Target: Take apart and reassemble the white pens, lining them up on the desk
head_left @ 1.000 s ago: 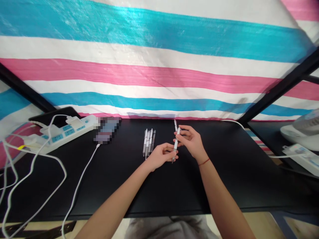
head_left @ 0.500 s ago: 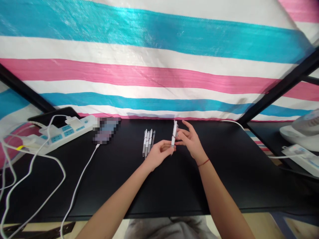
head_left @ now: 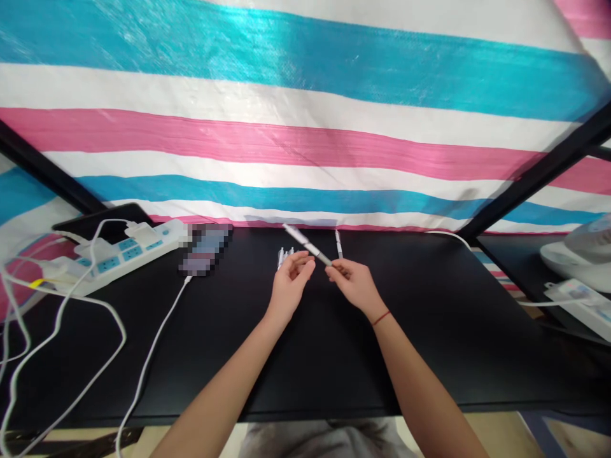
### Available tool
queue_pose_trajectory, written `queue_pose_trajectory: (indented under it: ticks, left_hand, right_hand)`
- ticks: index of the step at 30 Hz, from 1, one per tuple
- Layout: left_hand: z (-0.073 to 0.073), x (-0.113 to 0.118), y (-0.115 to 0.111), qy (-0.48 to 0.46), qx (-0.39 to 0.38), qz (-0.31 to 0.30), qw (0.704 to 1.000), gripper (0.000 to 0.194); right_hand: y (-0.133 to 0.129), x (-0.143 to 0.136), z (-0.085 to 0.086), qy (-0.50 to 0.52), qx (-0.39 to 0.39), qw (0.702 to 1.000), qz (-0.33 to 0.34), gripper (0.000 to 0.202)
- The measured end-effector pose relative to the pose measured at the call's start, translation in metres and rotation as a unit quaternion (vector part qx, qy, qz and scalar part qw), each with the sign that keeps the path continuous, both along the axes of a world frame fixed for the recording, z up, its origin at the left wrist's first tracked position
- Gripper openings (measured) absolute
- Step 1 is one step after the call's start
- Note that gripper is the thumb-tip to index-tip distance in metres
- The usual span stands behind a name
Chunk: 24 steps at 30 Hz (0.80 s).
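Observation:
A white pen with a grey tip end [head_left: 305, 243] slants up and to the left, held by that end between the thumb and fingers of my right hand [head_left: 356, 283]. My left hand [head_left: 287, 286] is just below the pen, its fingers loosely curved and the thumb apart from them, with nothing visible in it. Behind it, several white pens [head_left: 281, 256] lie together on the black table [head_left: 329, 362], mostly hidden by the hand. Another white pen [head_left: 338, 243] lies beyond my right hand, its near end covered by the fingers.
To the left are a phone [head_left: 206, 249] on a white cable [head_left: 155, 340] and a power strip [head_left: 121, 254] with plugs and tangled cords. A second power strip [head_left: 585, 302] sits at the far right. A striped sheet [head_left: 305, 146] hangs behind the table.
The pen between my hands has gone from upright to slanting left, now in my right hand only. My left hand has shifted left before the pens. A separate pen now shows beyond my right hand.

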<state>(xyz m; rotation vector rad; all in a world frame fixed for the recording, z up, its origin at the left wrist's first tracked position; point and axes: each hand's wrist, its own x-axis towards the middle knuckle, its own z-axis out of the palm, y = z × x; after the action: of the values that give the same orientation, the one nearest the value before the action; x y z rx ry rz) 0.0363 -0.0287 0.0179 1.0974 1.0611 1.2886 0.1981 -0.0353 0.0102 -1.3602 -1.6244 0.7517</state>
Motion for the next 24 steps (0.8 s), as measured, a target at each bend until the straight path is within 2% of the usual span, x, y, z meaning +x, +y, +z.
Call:
queue_pose_trajectory:
  ticks: [4,7,11,15,17,20,24]
  left_hand:
    - [0.002,-0.009,0.006,0.017,-0.011,0.023,1.0,0.034]
    - [0.003,-0.017,0.011,0.011,-0.012,0.039,0.999,0.03]
    - [0.005,-0.023,0.014,-0.018,-0.002,0.043,0.999,0.026]
    - [0.005,-0.025,0.015,0.005,-0.007,0.032,0.999,0.028]
    - [0.005,-0.028,0.016,0.053,-0.006,0.034,0.998,0.029]
    - [0.006,-0.033,0.017,0.18,0.028,0.044,0.982,0.028]
    - [0.004,-0.042,0.019,0.383,0.106,0.021,0.918,0.025]
  right_hand:
    - [0.011,0.035,-0.003,-0.062,-0.058,0.986,-0.143,0.029]
    - [0.014,0.05,-0.003,-0.154,-0.102,0.961,-0.207,0.028]
    - [0.013,0.048,-0.003,-0.26,-0.14,0.922,-0.249,0.034]
    - [0.011,0.038,-0.005,-0.299,-0.148,0.914,-0.23,0.033]
    - [0.01,0.035,-0.006,-0.305,-0.15,0.915,-0.217,0.029]
    - [0.009,0.033,-0.007,-0.317,-0.145,0.915,-0.205,0.026]
    - [0.01,0.031,-0.006,-0.321,-0.135,0.918,-0.19,0.027]
